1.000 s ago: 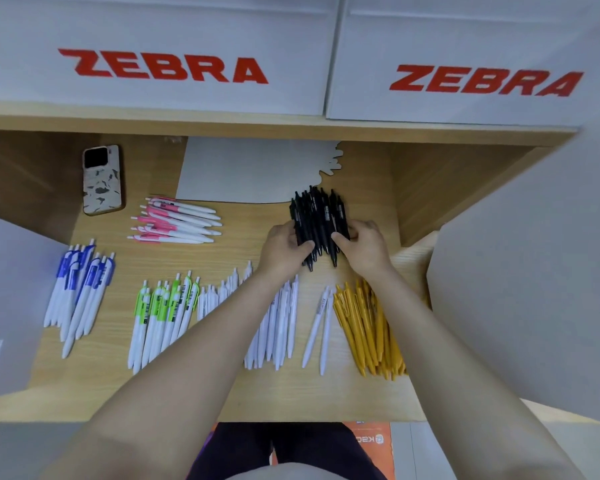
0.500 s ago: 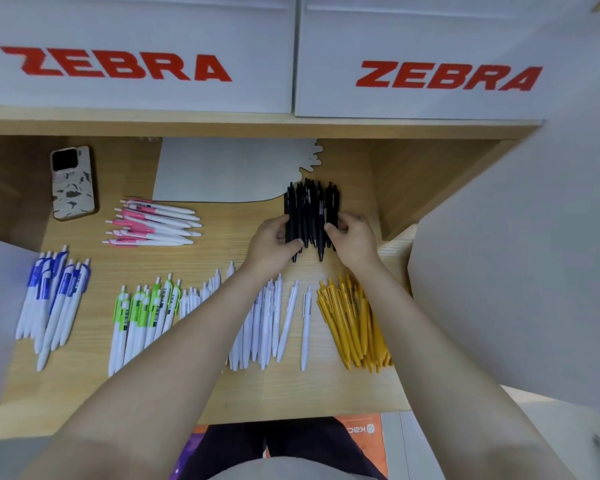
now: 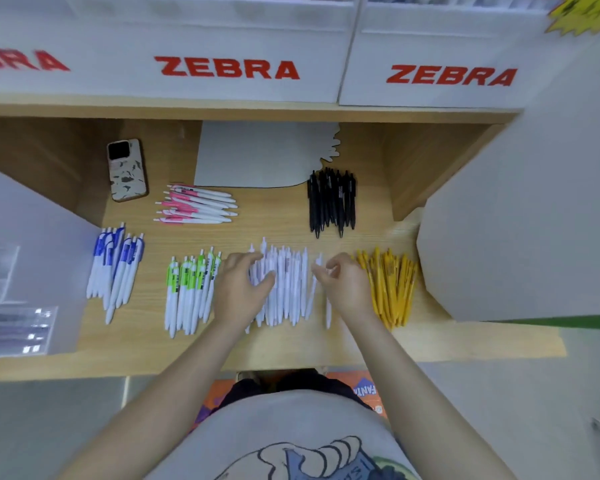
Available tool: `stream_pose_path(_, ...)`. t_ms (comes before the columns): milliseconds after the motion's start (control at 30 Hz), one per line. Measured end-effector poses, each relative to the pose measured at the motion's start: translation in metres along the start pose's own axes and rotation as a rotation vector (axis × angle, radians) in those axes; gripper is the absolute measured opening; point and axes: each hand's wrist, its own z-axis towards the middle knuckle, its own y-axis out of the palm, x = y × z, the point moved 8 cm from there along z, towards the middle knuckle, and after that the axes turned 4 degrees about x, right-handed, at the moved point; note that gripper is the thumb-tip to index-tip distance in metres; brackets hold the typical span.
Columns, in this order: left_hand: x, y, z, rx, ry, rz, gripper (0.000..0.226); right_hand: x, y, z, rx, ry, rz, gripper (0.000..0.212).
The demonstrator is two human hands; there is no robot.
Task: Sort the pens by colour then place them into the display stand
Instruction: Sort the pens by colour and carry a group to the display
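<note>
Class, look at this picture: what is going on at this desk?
A person is sorting pens by colour on a wooden desk. Both hands, left and right, are on the white pens. Blue, green, pink, black and yellow pens lie in separate piles. None is in a stand yet.

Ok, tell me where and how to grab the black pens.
Take the black pens across the middle of the bundle, one hand on each long side, from the near edge. They lie side by side, pointing away from you, with bare shelf around them, so squeezing inward gathers them.
</note>
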Motion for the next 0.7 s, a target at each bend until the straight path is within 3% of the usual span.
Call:
stream_pose_path(167, -0.040, -0.013, -0.038, -0.010, -0.213, 0.103, 0.055, 0.013, 0.023, -0.027, -0.067, 0.158, -0.149, 0.072)
stream_pose_path(300, -0.046, -0.009, -0.043, -0.065, -0.236, 0.110, 0.073, 0.015, 0.034, -0.028, -0.113, 0.183, -0.222, 0.083)
stream_pose_path(433, -0.048, -0.006, -0.036, -0.104, -0.258, 0.105, 0.081, 0.019, 0.036, -0.027, -0.131, 0.220, -0.211, 0.079)
stream_pose_path(567, -0.046, 0.001, -0.028, -0.159, -0.245, 0.057, 0.083, 0.017, 0.037, -0.026, -0.159, 0.198, -0.116, 0.054)
stream_pose_path(700, -0.036, 0.013, -0.021, -0.225, -0.207, -0.022, 0.076, 0.023, 0.027, -0.025, -0.128, 0.197, -0.083, 0.044)
